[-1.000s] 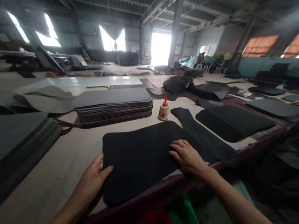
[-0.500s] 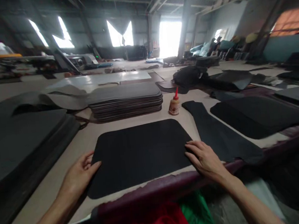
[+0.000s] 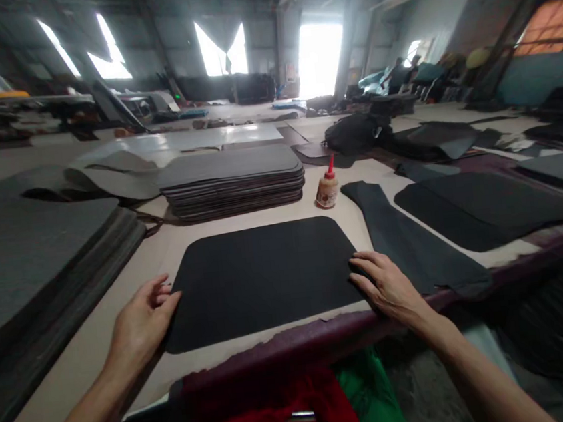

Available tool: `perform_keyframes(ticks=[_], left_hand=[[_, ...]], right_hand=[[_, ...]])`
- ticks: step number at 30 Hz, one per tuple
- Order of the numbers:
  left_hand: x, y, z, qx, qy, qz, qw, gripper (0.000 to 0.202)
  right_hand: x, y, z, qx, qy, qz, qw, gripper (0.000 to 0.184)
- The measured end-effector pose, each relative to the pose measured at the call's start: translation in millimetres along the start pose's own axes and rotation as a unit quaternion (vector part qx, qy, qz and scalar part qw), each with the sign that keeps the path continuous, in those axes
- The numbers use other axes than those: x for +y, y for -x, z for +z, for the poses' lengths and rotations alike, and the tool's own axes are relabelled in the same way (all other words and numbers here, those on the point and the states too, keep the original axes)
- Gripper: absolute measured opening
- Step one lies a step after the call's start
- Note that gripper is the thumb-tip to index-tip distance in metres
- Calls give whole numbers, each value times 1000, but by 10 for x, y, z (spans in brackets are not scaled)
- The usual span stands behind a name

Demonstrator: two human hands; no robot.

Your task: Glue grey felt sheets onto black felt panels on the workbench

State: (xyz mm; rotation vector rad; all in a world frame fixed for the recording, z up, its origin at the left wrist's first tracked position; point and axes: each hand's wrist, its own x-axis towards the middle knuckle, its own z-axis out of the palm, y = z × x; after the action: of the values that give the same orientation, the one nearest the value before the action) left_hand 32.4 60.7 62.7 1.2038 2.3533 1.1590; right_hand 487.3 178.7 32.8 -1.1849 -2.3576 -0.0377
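A black rounded-corner sheet (image 3: 263, 283), leather-like, lies flat on the pale table before me. My left hand (image 3: 145, 319) grips its left edge, the thumb at the rim and the other fingers curled beside it. At the opposite edge, my right hand (image 3: 387, 287) holds the sheet with fingertips and thumb. Behind it stands a neat stack of similar dark sheets (image 3: 233, 182). A glue bottle (image 3: 327, 191) with a red nozzle is upright right of that stack. A long dark offcut (image 3: 405, 241) rests just beyond my right hand.
Thick layered dark material (image 3: 40, 263) fills the left side of the table. More rounded black sheets (image 3: 492, 205) lie to the right. A crumpled black bundle (image 3: 354, 137) sits farther back. Maroon material (image 3: 285, 345) hangs along the near table edge.
The view has tipped slightly down, so the scene sits higher. My left thumb has slid outward toward the sheet's edge. The right hand stays at its edge.
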Motion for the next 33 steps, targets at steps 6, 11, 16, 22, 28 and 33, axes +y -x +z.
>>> perform_keyframes(ticks=[6,11,16,22,28,33], left_hand=[[-47,66,-28,-8,-115,105,988,53],[-141,24,-21,-6,-142,137,980,54],[25,246,41,33,-172,274,946,50],[481,883,428,-83,-131,438,885,31],[525,984,650,-127,-138,400,897,32],[530,1067,636,-108,-119,393,905,35]], right_hand=[[598,142,-128,-57,95,-20,994,37],[897,243,-220,-43,95,-9,995,36],[834,136,-330,62,26,-7,998,36],[442,-381,-498,110,-89,14,990,28],[476,-1257,-143,40,-186,160,969,43],[526,-1795,110,85,-220,214,948,64]])
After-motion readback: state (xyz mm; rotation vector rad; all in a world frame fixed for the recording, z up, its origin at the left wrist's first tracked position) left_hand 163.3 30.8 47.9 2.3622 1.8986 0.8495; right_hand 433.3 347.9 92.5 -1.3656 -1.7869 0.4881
